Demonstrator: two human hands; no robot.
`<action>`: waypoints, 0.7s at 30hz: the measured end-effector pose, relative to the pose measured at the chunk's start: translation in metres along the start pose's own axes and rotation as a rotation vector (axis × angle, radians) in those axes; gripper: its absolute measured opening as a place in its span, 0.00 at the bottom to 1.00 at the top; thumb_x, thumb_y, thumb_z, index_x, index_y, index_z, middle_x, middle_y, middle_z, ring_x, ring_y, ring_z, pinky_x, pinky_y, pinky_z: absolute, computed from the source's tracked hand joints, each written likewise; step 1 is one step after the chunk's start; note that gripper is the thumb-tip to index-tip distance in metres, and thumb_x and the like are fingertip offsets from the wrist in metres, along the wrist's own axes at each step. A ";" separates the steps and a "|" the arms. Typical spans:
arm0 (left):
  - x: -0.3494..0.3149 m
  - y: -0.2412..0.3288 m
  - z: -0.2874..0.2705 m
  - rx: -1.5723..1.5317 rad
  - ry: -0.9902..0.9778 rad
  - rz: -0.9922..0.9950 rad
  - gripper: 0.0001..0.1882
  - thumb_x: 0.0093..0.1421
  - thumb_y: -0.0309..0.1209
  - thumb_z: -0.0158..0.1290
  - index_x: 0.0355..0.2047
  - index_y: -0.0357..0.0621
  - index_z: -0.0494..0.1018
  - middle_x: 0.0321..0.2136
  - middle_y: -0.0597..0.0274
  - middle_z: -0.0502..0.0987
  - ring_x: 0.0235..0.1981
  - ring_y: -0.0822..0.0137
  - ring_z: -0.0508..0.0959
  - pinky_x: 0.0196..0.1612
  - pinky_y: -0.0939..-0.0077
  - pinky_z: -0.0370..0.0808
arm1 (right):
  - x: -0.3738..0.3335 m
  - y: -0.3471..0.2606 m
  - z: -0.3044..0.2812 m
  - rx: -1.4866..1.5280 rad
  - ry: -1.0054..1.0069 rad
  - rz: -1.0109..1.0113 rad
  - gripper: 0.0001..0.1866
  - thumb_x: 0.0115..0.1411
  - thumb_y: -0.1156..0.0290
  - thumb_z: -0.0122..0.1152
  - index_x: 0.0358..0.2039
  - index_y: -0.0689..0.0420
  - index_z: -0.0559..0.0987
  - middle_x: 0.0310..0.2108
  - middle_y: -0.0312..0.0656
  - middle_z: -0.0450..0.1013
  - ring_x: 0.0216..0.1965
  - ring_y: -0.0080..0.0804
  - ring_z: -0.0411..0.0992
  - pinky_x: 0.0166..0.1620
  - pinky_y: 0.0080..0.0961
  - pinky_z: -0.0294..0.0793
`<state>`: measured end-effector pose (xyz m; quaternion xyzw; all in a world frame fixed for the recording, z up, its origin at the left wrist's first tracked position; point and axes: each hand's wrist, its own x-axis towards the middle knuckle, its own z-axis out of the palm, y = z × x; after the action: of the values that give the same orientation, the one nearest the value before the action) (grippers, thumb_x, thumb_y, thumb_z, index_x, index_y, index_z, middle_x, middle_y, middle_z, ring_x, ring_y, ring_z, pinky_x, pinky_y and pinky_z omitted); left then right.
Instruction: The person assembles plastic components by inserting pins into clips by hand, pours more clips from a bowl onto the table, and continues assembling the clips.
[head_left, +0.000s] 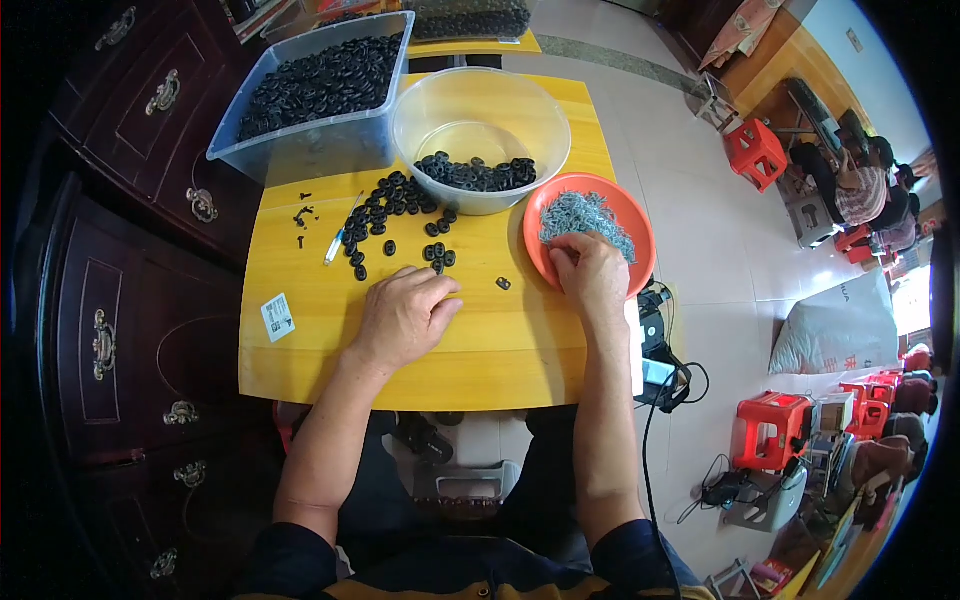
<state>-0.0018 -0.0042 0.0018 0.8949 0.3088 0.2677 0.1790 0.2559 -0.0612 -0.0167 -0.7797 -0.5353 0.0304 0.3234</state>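
My left hand (400, 315) rests on the yellow table with its fingers curled, just below a few small black oval parts (437, 256). Whether anything is under those fingers is hidden. My right hand (597, 275) reaches over the near rim of an orange bowl (645, 235), its fingers pinched at the edge of a heap of small silvery-blue screw-like pieces (580, 214). What it pinches, if anything, is too small to make out. Between both hands lies a single oval part (503, 284). More black oval parts (400, 195) are scattered beyond my left hand.
A clear round tub (480, 105) holds some black parts; a blue-tinted bin (300, 150) is full of them. A pen-like tool (335, 247), black bits (305, 215) and a white label (278, 317) lie at left. Dark cabinets (90, 290) stand left; cables (665, 375) hang right.
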 end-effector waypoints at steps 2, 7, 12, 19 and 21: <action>0.000 0.001 0.002 0.009 0.002 0.009 0.07 0.54 0.29 0.62 0.32 0.42 0.78 0.27 0.58 0.79 0.32 0.54 0.79 0.36 0.60 0.77 | 0.003 0.003 0.005 -0.013 0.031 -0.033 0.07 0.54 0.69 0.69 0.34 0.52 0.86 0.33 0.43 0.79 0.32 0.43 0.80 0.38 0.36 0.79; -0.002 -0.001 0.003 -0.016 -0.010 -0.001 0.06 0.54 0.29 0.62 0.31 0.42 0.78 0.26 0.59 0.79 0.31 0.54 0.79 0.35 0.60 0.77 | 0.005 -0.003 0.008 -0.069 0.003 0.027 0.05 0.55 0.68 0.67 0.32 0.53 0.85 0.33 0.43 0.80 0.33 0.45 0.80 0.37 0.38 0.80; 0.002 0.000 0.003 -0.015 0.000 0.019 0.06 0.54 0.28 0.62 0.31 0.42 0.78 0.27 0.58 0.79 0.31 0.54 0.79 0.35 0.60 0.77 | 0.007 -0.002 0.009 -0.137 -0.011 0.045 0.06 0.58 0.67 0.65 0.32 0.53 0.84 0.33 0.46 0.79 0.34 0.48 0.79 0.38 0.41 0.79; 0.004 0.000 0.003 -0.021 -0.013 0.022 0.05 0.55 0.28 0.61 0.32 0.41 0.78 0.26 0.56 0.79 0.31 0.53 0.80 0.35 0.61 0.77 | 0.009 -0.003 0.014 -0.153 -0.027 0.073 0.06 0.59 0.66 0.64 0.32 0.53 0.83 0.35 0.45 0.79 0.35 0.49 0.79 0.39 0.43 0.78; 0.004 0.001 0.004 -0.023 -0.007 0.034 0.06 0.54 0.27 0.62 0.31 0.40 0.78 0.25 0.56 0.79 0.30 0.53 0.79 0.34 0.62 0.76 | 0.010 -0.005 0.008 -0.144 -0.055 0.032 0.06 0.58 0.65 0.65 0.32 0.52 0.84 0.35 0.44 0.79 0.35 0.48 0.79 0.39 0.42 0.79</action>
<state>0.0031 -0.0029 0.0004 0.8989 0.2900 0.2709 0.1860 0.2528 -0.0482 -0.0173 -0.8082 -0.5325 0.0183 0.2509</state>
